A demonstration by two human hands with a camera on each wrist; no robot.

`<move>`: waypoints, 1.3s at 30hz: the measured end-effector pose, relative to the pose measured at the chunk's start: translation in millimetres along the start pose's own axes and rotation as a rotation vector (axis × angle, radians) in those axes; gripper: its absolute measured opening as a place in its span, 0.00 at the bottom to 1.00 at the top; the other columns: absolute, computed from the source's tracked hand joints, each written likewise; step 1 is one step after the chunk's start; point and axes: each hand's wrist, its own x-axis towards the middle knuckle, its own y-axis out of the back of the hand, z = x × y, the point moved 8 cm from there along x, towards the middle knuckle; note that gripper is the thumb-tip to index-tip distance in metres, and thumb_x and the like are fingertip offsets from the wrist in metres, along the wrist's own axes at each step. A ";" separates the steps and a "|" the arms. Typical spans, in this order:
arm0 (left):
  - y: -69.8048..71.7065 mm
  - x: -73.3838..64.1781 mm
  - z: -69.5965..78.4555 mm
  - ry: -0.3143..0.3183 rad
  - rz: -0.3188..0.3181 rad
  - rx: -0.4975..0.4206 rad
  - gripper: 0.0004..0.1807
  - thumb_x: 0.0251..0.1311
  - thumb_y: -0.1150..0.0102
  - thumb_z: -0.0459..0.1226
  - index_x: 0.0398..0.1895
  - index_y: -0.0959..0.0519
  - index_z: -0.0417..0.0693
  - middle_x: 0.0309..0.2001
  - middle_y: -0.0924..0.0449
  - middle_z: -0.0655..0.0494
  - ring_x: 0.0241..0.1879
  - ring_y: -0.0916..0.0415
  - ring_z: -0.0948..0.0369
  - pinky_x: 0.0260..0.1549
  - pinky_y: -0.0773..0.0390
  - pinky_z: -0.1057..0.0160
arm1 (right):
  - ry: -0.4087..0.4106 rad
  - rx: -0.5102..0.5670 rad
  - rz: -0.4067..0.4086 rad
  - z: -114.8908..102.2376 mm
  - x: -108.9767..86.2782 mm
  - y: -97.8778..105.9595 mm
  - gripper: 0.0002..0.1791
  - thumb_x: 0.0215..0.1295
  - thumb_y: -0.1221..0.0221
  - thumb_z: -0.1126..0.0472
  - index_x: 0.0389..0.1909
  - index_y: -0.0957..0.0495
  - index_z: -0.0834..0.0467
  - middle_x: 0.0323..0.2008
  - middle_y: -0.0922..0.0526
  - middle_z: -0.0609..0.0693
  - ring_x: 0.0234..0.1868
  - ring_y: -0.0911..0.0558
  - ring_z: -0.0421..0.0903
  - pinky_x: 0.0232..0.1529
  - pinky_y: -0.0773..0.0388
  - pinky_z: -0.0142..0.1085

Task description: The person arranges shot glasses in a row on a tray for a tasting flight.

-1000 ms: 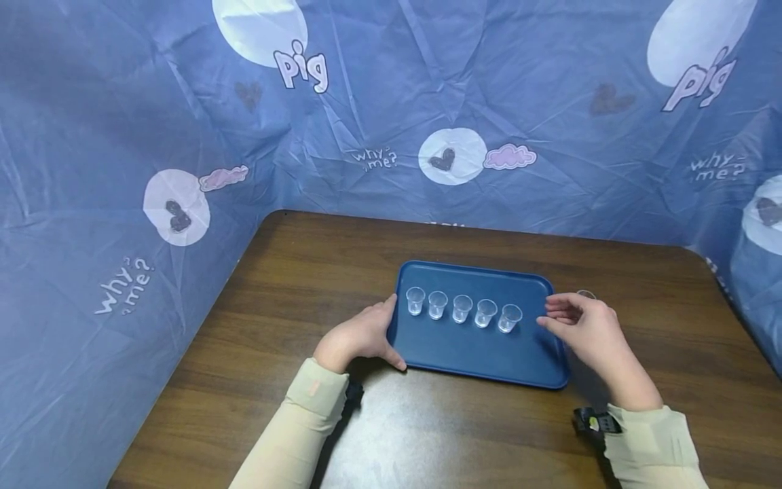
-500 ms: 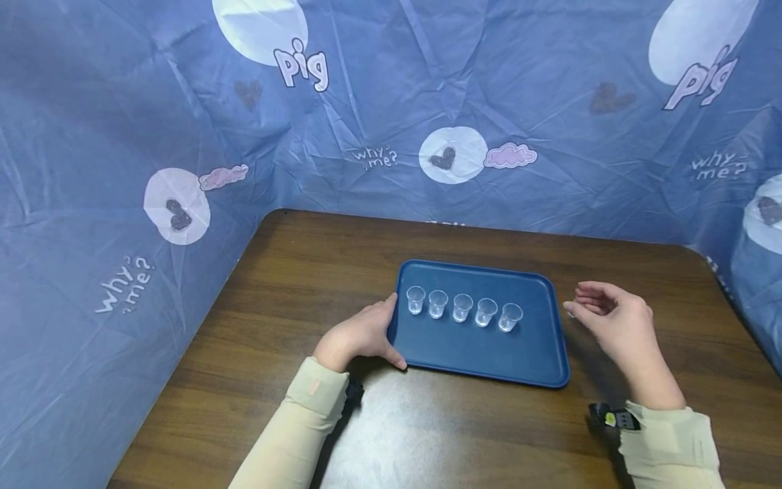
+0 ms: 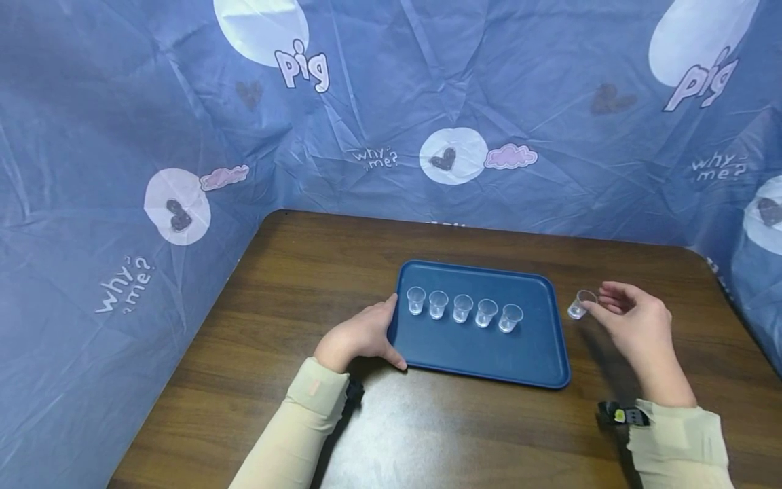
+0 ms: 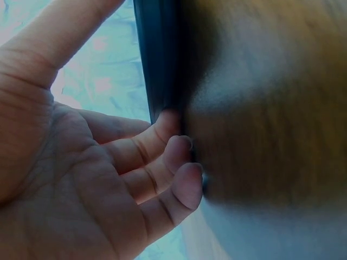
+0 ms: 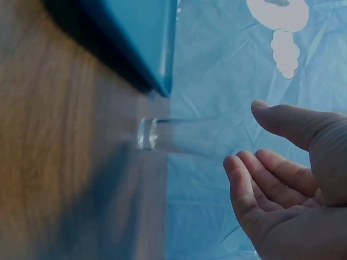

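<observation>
A blue tray point(image 3: 482, 363) lies on the table, holding a row of several small clear cups point(image 3: 462, 309). My left hand point(image 3: 360, 333) rests spread against the tray's left end, its thumb at the front corner. Seen from the left wrist, the fingertips point(image 4: 187, 184) touch the tray's dark edge point(image 4: 157, 59). Just right of the tray, another clear cup point(image 3: 580, 305) stands upright on the table. My right hand point(image 3: 638, 322) is beside it, thumb overlapping its rim in the head view. From the right wrist, the thumb and fingers are parted, with the cup point(image 5: 179, 136) beyond the fingertips.
The brown wooden table point(image 3: 330, 251) extends around the tray. A blue printed sheet point(image 3: 379, 115) hangs behind it and on both sides. Black cameras sit on both wrists, the right one point(image 3: 623, 414) close above the tabletop.
My right hand has moved right from over the tray's right edge to beside the separate cup, which now shows fully in the head view. The left hand, the tray and its cups have stayed put.
</observation>
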 end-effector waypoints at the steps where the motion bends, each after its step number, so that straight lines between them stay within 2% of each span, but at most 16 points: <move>1: -0.1 0.0 0.1 0.000 -0.001 0.000 0.75 0.37 0.13 0.51 0.79 0.56 0.30 0.76 0.46 0.33 0.74 0.45 0.45 0.70 0.42 0.52 | -0.010 -0.008 0.001 2.5 0.4 -0.4 0.29 0.63 0.28 0.57 0.58 0.22 0.72 0.46 0.16 0.67 0.37 0.20 0.31 0.35 0.27 0.16; 5: 0.1 -0.3 0.4 0.002 -0.002 0.003 0.75 0.37 0.13 0.51 0.79 0.56 0.30 0.76 0.46 0.34 0.74 0.45 0.45 0.70 0.42 0.52 | -0.051 -0.036 -0.003 10.9 1.2 -1.7 0.31 0.63 0.28 0.55 0.59 0.23 0.72 0.48 0.16 0.67 0.46 0.17 0.54 0.36 0.29 0.15; 8: 0.1 -0.6 -0.1 0.008 0.000 0.007 0.75 0.37 0.13 0.51 0.80 0.55 0.30 0.76 0.45 0.34 0.74 0.45 0.45 0.70 0.42 0.52 | -0.067 -0.038 -0.024 14.3 2.5 -4.0 0.32 0.63 0.28 0.54 0.60 0.23 0.72 0.49 0.17 0.67 0.49 0.18 0.60 0.36 0.30 0.15; 12: -1.2 -0.2 -1.6 0.012 -0.004 0.004 0.75 0.37 0.13 0.51 0.80 0.56 0.31 0.76 0.46 0.35 0.74 0.45 0.45 0.70 0.42 0.53 | -0.081 -0.049 -0.077 20.0 4.6 -10.0 0.33 0.63 0.28 0.54 0.60 0.24 0.73 0.50 0.17 0.69 0.50 0.17 0.61 0.34 0.29 0.16; 21: -0.9 0.0 -1.3 0.011 -0.003 0.003 0.75 0.37 0.13 0.51 0.80 0.56 0.31 0.76 0.46 0.35 0.74 0.45 0.46 0.70 0.42 0.53 | -0.111 -0.107 -0.155 27.9 7.2 -20.6 0.32 0.63 0.28 0.53 0.58 0.24 0.73 0.49 0.17 0.68 0.47 0.17 0.60 0.32 0.27 0.26; 34: -1.3 0.3 -1.9 0.013 -0.006 -0.001 0.76 0.37 0.13 0.51 0.80 0.57 0.32 0.76 0.46 0.35 0.74 0.45 0.46 0.70 0.41 0.53 | -0.117 -0.125 -0.177 36.9 9.2 -29.0 0.31 0.63 0.29 0.53 0.55 0.23 0.75 0.45 0.16 0.69 0.46 0.16 0.63 0.43 0.26 0.49; 39: -0.7 0.1 -1.4 0.010 -0.003 -0.001 0.76 0.37 0.13 0.51 0.80 0.56 0.31 0.76 0.46 0.35 0.74 0.45 0.45 0.70 0.42 0.52 | -0.125 -0.131 -0.175 37.2 9.7 -31.9 0.31 0.62 0.29 0.54 0.54 0.22 0.75 0.45 0.16 0.69 0.45 0.16 0.63 0.41 0.23 0.46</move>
